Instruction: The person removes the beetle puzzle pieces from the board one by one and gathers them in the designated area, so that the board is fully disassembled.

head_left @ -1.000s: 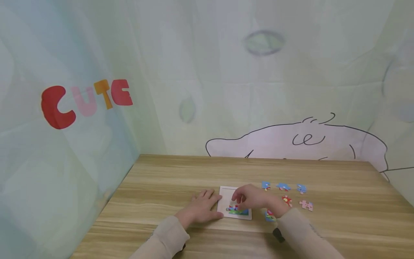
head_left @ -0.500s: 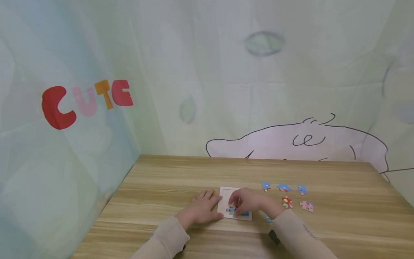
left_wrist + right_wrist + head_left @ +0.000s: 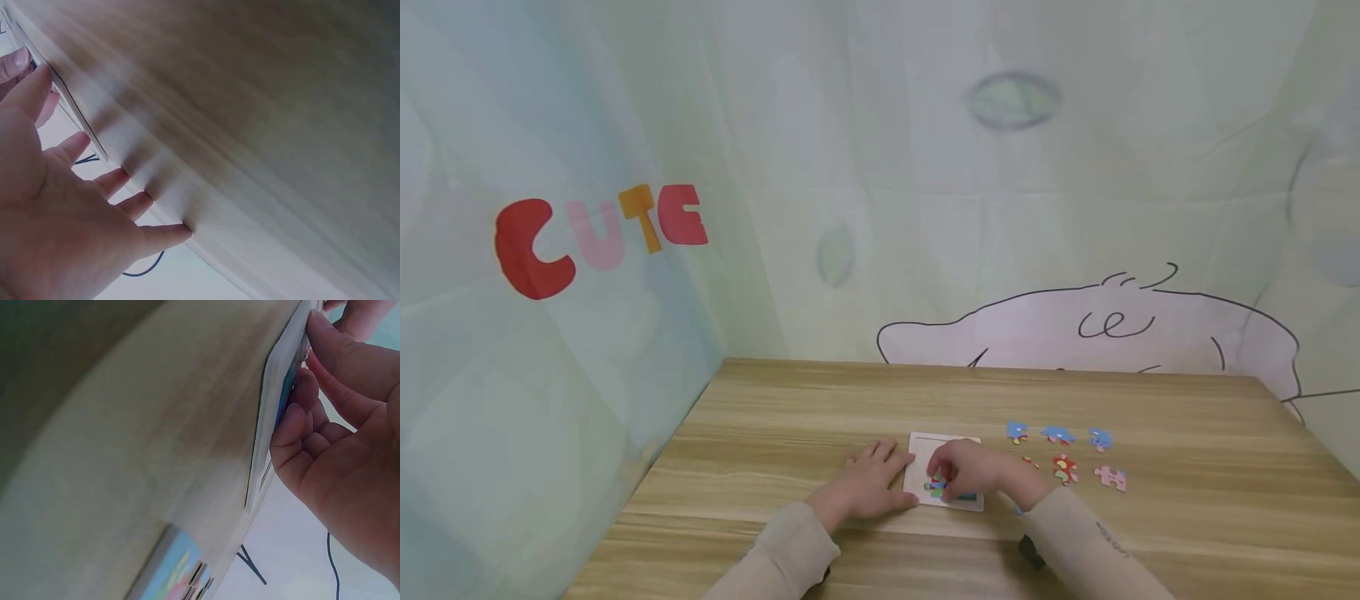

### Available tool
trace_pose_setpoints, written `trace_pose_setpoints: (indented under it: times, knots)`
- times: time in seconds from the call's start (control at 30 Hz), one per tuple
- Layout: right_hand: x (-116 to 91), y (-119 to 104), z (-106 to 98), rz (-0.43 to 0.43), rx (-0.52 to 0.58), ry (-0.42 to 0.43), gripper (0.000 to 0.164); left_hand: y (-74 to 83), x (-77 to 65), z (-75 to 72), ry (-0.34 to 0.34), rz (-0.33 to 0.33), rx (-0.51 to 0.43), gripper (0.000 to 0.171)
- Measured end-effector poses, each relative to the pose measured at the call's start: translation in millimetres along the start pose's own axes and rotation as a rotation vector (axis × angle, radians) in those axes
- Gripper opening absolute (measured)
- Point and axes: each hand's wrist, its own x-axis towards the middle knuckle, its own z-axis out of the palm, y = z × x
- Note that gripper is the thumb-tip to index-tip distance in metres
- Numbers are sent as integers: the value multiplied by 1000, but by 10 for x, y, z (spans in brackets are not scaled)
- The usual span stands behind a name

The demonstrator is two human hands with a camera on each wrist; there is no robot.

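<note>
A small white puzzle tray (image 3: pixel 920 467) lies on the wooden table, with colourful pieces fitted along its near edge. My left hand (image 3: pixel 868 479) rests at its left side, fingers spread, thumb and fingertips right at the border; in the left wrist view the fingertips touch the tabletop. Over the tray, my right hand (image 3: pixel 973 467) has thumb and forefinger around a red-and-blue puzzle piece (image 3: pixel 937 486) in the near row. The right wrist view shows its other fingers curled against the tray (image 3: pixel 269 406). The hand hides most of that piece and part of the row.
Right of the tray lie loose puzzle pieces: three blue ones, including a wide one (image 3: pixel 1057 434), a red one (image 3: pixel 1064 468) and a pink one (image 3: pixel 1110 477). My right forearm partly covers others. A printed curtain (image 3: pixel 850 167) hangs behind the table (image 3: pixel 790 400).
My right hand has shifted slightly left and down over the tray, its fingers lower on the near row. The left hand and tray have stayed in place.
</note>
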Motion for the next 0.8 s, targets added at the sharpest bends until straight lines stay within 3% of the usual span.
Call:
trace_pose_setpoints:
  times: [0.3, 0.8]
  knots:
    - [6, 15, 47, -9, -60, 16, 25, 6, -8, -5, -9, -2, -14, 65]
    - [-32, -30, 51, 0, -51, 21, 25, -5, 2, 16, 2, -1, -6, 66]
